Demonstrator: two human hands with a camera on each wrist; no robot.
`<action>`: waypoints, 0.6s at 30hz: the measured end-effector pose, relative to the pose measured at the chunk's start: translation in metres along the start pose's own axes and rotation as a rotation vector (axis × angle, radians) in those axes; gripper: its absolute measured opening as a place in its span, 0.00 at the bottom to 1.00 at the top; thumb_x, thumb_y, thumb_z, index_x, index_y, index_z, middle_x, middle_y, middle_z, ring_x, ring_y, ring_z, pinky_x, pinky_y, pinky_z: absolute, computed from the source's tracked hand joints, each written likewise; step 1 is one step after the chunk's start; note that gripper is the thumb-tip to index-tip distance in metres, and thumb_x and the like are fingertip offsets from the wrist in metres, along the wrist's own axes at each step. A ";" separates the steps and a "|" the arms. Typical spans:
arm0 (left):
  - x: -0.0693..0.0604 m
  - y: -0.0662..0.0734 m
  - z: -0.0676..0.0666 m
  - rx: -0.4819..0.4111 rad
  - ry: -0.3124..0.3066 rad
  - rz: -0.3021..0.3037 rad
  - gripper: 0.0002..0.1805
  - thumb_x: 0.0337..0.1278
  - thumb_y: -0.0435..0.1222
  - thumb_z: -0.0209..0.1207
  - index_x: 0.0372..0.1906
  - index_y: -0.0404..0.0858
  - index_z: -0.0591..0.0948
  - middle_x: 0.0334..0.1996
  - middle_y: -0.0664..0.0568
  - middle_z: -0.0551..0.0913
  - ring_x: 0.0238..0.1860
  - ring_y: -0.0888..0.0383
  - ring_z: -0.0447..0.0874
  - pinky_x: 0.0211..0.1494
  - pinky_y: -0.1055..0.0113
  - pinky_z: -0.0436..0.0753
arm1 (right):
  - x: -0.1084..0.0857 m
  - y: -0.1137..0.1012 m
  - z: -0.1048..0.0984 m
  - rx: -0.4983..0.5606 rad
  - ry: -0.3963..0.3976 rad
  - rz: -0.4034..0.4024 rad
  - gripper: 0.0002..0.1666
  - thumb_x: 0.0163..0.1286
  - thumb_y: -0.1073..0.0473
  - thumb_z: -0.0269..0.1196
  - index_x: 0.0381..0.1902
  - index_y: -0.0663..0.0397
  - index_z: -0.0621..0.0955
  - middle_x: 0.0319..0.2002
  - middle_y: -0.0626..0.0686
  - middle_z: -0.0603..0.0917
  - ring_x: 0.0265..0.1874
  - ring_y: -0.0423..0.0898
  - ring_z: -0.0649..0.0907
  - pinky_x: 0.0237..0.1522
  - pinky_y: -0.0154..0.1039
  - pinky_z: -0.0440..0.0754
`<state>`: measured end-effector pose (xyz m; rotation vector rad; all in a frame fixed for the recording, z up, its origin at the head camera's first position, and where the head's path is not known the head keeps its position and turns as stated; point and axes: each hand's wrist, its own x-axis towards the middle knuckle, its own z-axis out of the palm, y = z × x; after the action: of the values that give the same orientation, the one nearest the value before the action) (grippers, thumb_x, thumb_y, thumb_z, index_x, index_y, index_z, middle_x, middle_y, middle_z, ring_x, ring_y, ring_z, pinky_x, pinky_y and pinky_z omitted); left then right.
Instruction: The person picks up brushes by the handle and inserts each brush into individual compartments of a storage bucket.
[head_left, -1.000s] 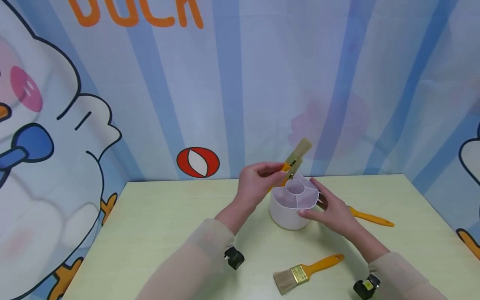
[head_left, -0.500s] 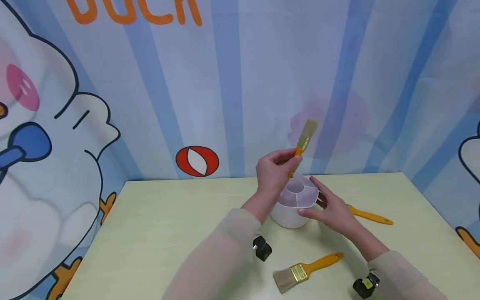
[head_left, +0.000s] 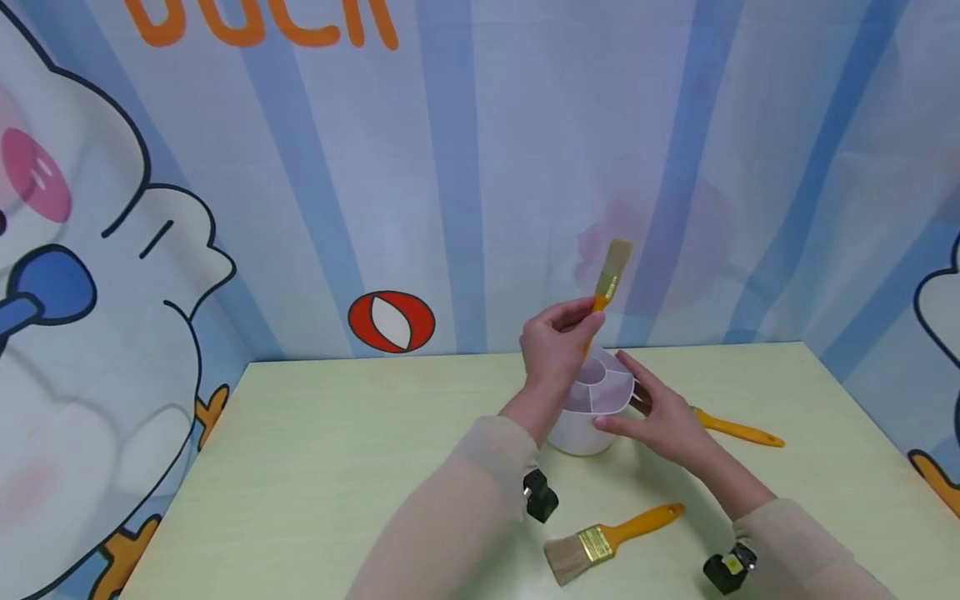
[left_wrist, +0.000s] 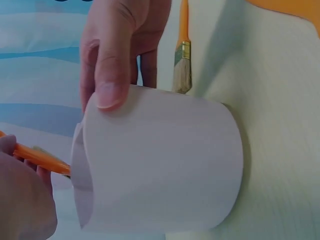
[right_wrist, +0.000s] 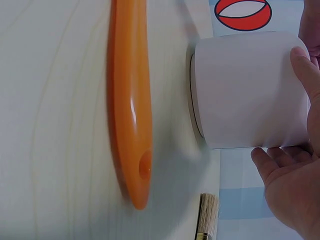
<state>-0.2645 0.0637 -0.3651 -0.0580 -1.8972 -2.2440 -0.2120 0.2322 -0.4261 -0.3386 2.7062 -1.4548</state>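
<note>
Left hand pinching a brush, bristles up, over a white cup.
Right hand gripping the cup on the table; held handle pointing down at its opening. Second brush lying nearer, third brush lying rightward.

Staged tabletop set, cartoon-printed cloth backdrop behind a pale table, black wrist cameras

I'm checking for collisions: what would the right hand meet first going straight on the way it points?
The white holder, which the right hand grips; it would likely push against that. The left hand looks next in line, though depth is unclear.
</note>
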 end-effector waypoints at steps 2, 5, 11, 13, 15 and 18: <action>0.000 -0.003 -0.001 0.010 -0.003 0.005 0.10 0.59 0.33 0.77 0.45 0.42 0.94 0.39 0.55 0.94 0.41 0.62 0.93 0.49 0.67 0.91 | 0.000 0.000 0.000 0.001 -0.002 -0.009 0.65 0.68 0.48 0.77 0.88 0.53 0.51 0.83 0.67 0.59 0.78 0.69 0.68 0.71 0.59 0.75; -0.001 -0.007 -0.002 0.029 -0.015 0.017 0.10 0.59 0.31 0.77 0.45 0.41 0.94 0.39 0.54 0.94 0.41 0.62 0.93 0.49 0.69 0.90 | 0.000 0.000 -0.001 0.006 -0.003 -0.014 0.64 0.68 0.48 0.77 0.88 0.53 0.51 0.83 0.67 0.59 0.78 0.69 0.68 0.72 0.59 0.74; -0.006 -0.010 -0.007 0.106 -0.039 0.023 0.10 0.61 0.33 0.76 0.47 0.43 0.94 0.40 0.56 0.94 0.42 0.62 0.93 0.48 0.68 0.90 | 0.001 0.001 -0.002 -0.007 -0.004 -0.009 0.65 0.68 0.46 0.77 0.88 0.53 0.50 0.84 0.66 0.57 0.78 0.69 0.67 0.72 0.59 0.74; -0.007 -0.011 -0.009 0.140 -0.042 0.022 0.10 0.61 0.33 0.76 0.47 0.44 0.94 0.40 0.56 0.94 0.43 0.62 0.93 0.48 0.68 0.90 | 0.001 0.001 -0.002 -0.014 -0.001 -0.010 0.65 0.68 0.46 0.77 0.88 0.53 0.50 0.84 0.66 0.57 0.78 0.69 0.67 0.72 0.59 0.74; -0.008 -0.012 -0.010 0.174 -0.040 0.018 0.10 0.61 0.33 0.76 0.47 0.44 0.94 0.40 0.56 0.94 0.42 0.62 0.93 0.48 0.68 0.91 | 0.002 0.001 -0.002 -0.015 0.001 -0.013 0.65 0.68 0.46 0.77 0.88 0.53 0.50 0.84 0.67 0.57 0.78 0.69 0.67 0.72 0.59 0.74; -0.009 -0.013 -0.012 0.218 -0.035 0.012 0.10 0.61 0.32 0.76 0.46 0.43 0.94 0.40 0.56 0.94 0.42 0.62 0.93 0.48 0.67 0.91 | 0.003 0.002 -0.002 -0.009 0.001 -0.009 0.65 0.68 0.47 0.77 0.88 0.53 0.50 0.84 0.66 0.57 0.78 0.69 0.67 0.72 0.59 0.74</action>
<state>-0.2570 0.0548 -0.3812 -0.0760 -2.1410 -2.0280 -0.2155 0.2345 -0.4262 -0.3514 2.7166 -1.4459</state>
